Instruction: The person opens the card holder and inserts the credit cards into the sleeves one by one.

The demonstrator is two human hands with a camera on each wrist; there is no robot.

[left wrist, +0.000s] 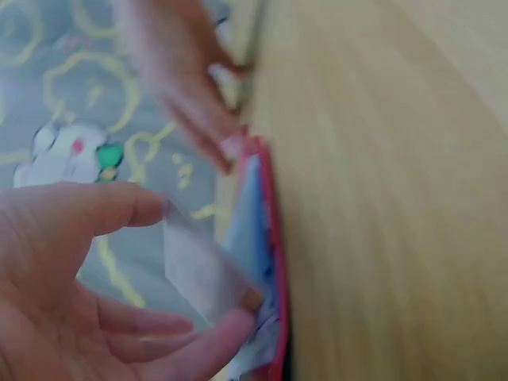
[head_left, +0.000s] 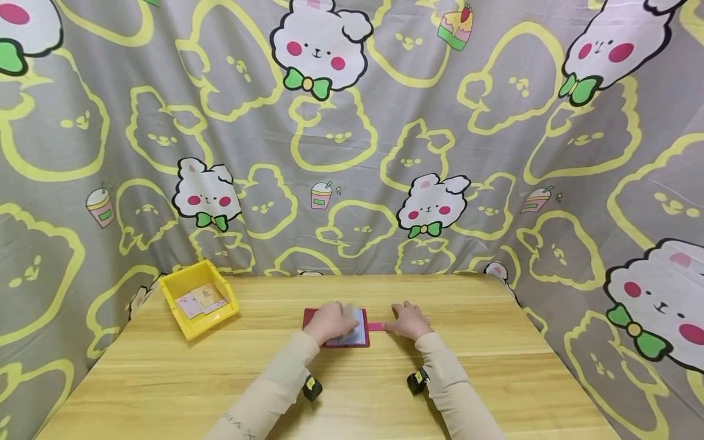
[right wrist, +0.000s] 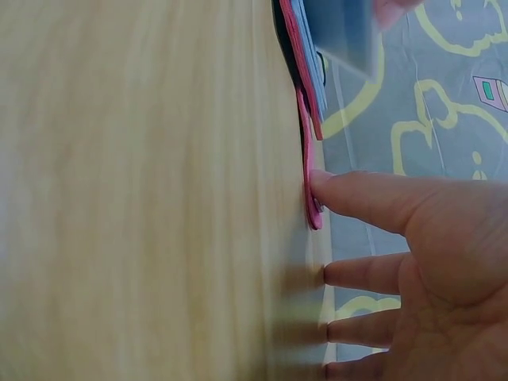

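Note:
A red-covered card album (head_left: 367,343) lies open on the table, its bluish clear sleeves (head_left: 360,333) facing up. Over the album, my left hand (head_left: 329,322) pinches a small pale card (left wrist: 202,270) between thumb and fingertips. The card stands tilted close above the sleeves and looks blurred. From the album's right side runs a pink strap (head_left: 376,327). On its end rests the thumb of my right hand (head_left: 409,321), while the other fingers (right wrist: 367,273) are spread straight with their tips at the tabletop.
A yellow bin (head_left: 189,327) holding several cards (head_left: 208,297) stands at the back left of the wooden table (head_left: 220,379). Behind the table hangs a grey patterned curtain (head_left: 352,244). Black wrist devices (head_left: 312,388) sit under both forearms.

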